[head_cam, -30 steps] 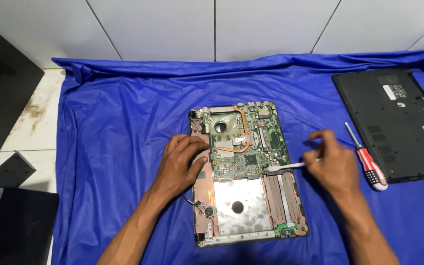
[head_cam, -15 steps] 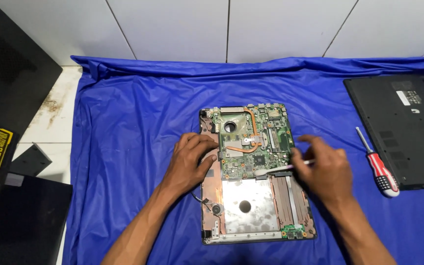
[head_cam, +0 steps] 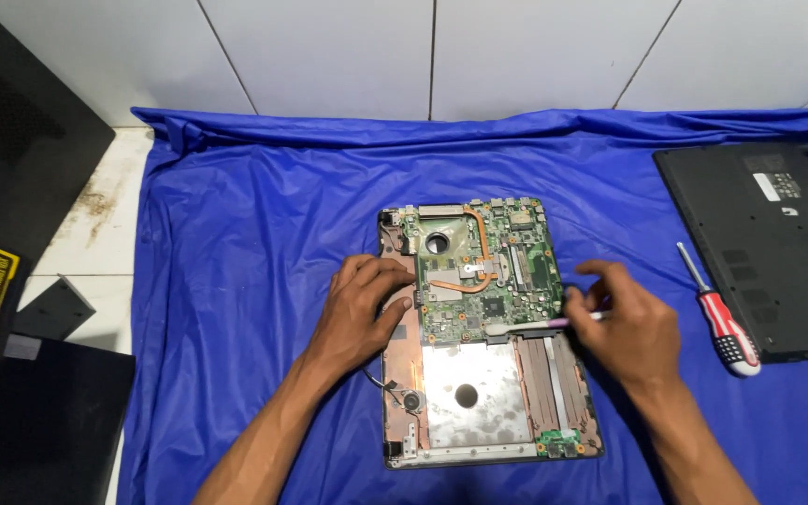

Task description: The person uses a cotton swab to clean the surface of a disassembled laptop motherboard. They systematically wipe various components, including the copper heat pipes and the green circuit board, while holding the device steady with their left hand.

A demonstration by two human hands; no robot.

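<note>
While both hands work over it, one opened laptop base lies mid-cloth:
Laptop base (head_cam: pixel 479 374): bottom cover off, green circuit board (head_cam: pixel 479 271) at the far half, copper heat pipe across it, bare silvery plate nearer the person.
Left hand (head_cam: pixel 362 313): fingers curled loosely, resting on the base's left edge, gripping nothing.
Right hand (head_cam: pixel 633 327): pinched closed on one thin pale pry tool (head_cam: pixel 535 325), tip lying on the board's near edge.
Blue cloth (head_cam: pixel 254 281): one, covering the tabletop.
Screwdriver (head_cam: pixel 720 313): one, red-handled, right of the hand.
Black bottom cover (head_cam: pixel 769 243): one, far right.
</note>
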